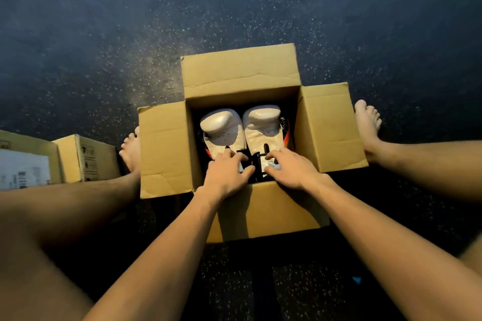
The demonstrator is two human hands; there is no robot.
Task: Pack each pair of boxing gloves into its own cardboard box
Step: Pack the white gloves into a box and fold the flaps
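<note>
An open cardboard box [326, 125] stands on the dark floor between my legs, all four flaps folded outward. Inside it lie two white boxing gloves side by side, palms up: the left glove [221, 129] and the right glove [263, 125], with red and black trim at their edges. My left hand [227, 174] rests on the cuff end of the left glove, fingers spread and pressing down. My right hand [292, 169] lies on the cuff of the right glove, fingers bent over it. The cuffs are mostly hidden under my hands.
Two more cardboard boxes stand at the left edge, a small one [86, 159] and a larger one with a white label [23, 164]. My bare feet [131, 151] [367, 125] flank the open box. Speckled dark floor [234, 8] stretches beyond.
</note>
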